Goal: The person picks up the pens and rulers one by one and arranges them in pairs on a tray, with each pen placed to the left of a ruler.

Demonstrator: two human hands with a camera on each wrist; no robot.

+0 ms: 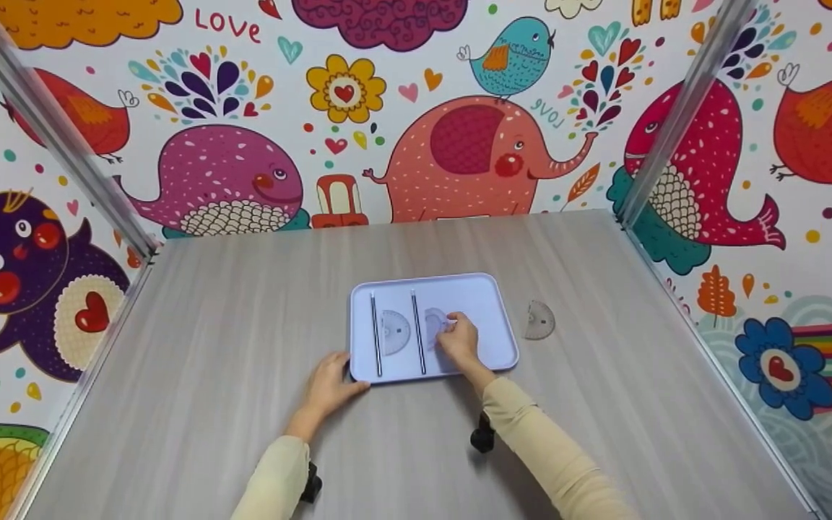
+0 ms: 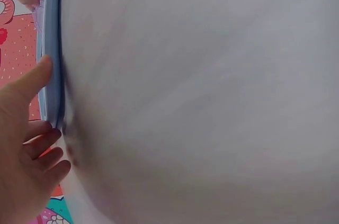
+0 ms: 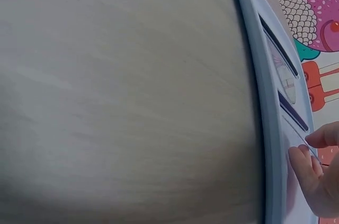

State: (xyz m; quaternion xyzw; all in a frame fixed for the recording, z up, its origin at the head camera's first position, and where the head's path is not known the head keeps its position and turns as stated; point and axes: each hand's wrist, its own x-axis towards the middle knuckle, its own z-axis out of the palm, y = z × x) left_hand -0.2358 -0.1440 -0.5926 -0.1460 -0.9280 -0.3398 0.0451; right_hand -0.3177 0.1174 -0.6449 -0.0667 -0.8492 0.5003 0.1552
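A pale lavender tray (image 1: 488, 296) lies on the table, with a dark pencil (image 1: 376, 336) and a second dark pencil (image 1: 418, 332) standing lengthwise in it. Between them is a clear protractor (image 1: 396, 332). Just right of the second pencil, my right hand (image 1: 461, 339) pinches a purple-tinted clear protractor (image 1: 432, 326) by its straight side; in the right wrist view its edge (image 3: 296, 131) looks tilted above the tray floor. My left hand (image 1: 331, 386) holds the tray's near left corner, thumb (image 2: 39, 75) on the near rim and fingers round the corner.
Another clear protractor (image 1: 540, 320) lies on the wood-grain table (image 1: 228, 325), right of the tray. Metal posts (image 1: 683, 115) and walls with printed cartoon animals stand at the back and sides.
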